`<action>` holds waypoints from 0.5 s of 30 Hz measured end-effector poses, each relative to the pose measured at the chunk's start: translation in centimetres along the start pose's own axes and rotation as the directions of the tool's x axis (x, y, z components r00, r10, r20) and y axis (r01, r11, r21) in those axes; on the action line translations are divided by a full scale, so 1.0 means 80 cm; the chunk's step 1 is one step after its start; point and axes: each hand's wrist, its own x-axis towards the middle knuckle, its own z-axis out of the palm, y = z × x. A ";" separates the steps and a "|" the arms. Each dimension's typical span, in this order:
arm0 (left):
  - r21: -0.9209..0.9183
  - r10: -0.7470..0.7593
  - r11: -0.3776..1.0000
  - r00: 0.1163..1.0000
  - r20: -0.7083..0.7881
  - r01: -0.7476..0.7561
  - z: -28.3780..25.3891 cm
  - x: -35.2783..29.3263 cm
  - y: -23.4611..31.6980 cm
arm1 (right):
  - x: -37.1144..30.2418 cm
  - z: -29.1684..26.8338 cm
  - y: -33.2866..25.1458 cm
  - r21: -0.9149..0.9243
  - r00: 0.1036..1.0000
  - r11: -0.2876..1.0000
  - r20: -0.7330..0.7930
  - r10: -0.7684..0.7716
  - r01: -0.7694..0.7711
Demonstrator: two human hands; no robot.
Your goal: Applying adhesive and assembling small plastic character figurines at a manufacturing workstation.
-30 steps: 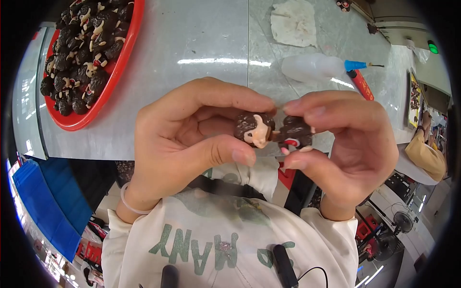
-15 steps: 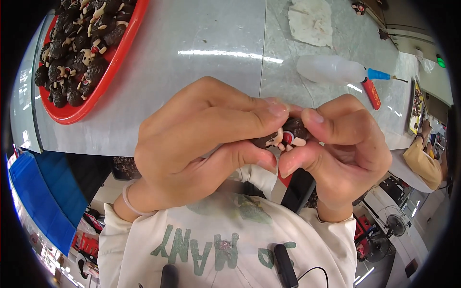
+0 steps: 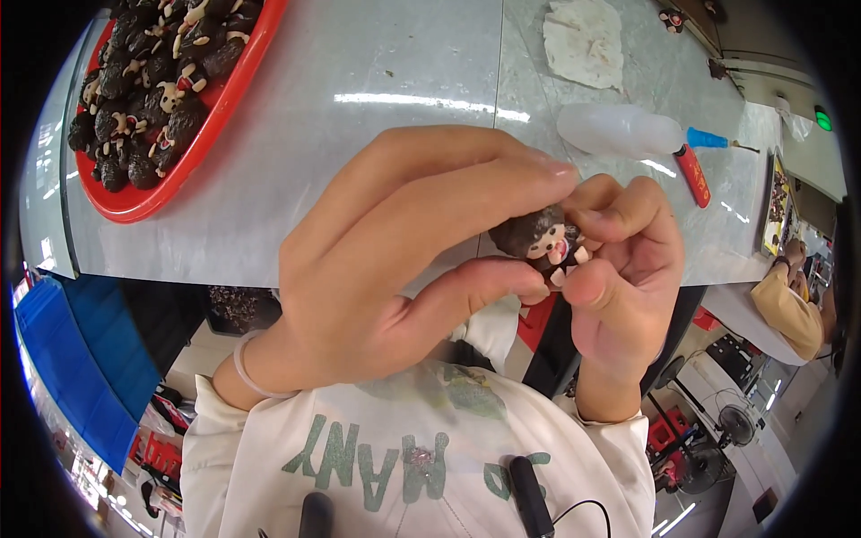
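Rough, moulded-looking figurine (image 3: 525,231), glossy plastic tray (image 3: 134,207), smooth shiny tabletop (image 3: 386,54), translucent plastic bottle (image 3: 614,131)

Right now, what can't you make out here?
Head view:
Figurine: its back faces away; right hand covers part of its body.
Left hand: screens whether it touches the figurine's head.
Red tray: far end cut off by the top edge.
Heaped figurines: lower ones buried under the top layer.
Co-worker's hand at far right: too small to tell what it holds.

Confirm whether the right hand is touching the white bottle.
Apart. In the head view, a strip of grey tabletop shows between the right hand and the white bottle lying beyond it.
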 end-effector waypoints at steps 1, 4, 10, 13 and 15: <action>-0.021 0.026 0.999 1.000 0.004 -0.026 -0.001 -0.002 -0.002 | 0.001 0.001 -0.003 0.002 1.000 1.000 0.000 0.001 -0.001; -0.043 0.054 0.998 0.999 0.006 -0.054 0.000 -0.003 0.000 | 0.002 0.003 -0.012 0.054 0.980 0.979 0.033 0.194 -0.196; 0.006 0.091 0.996 0.996 0.008 -0.091 0.003 -0.006 0.003 | 0.004 0.008 -0.016 0.103 0.958 0.954 0.087 0.274 -0.282; 0.029 0.090 0.995 0.995 0.041 -0.092 0.002 -0.002 0.007 | 0.002 0.005 -0.010 0.117 0.953 0.947 0.077 0.292 -0.299; 0.013 0.101 0.995 0.993 0.053 -0.102 0.004 0.000 0.007 | -0.001 -0.004 -0.002 0.295 0.969 0.926 0.149 0.197 -0.234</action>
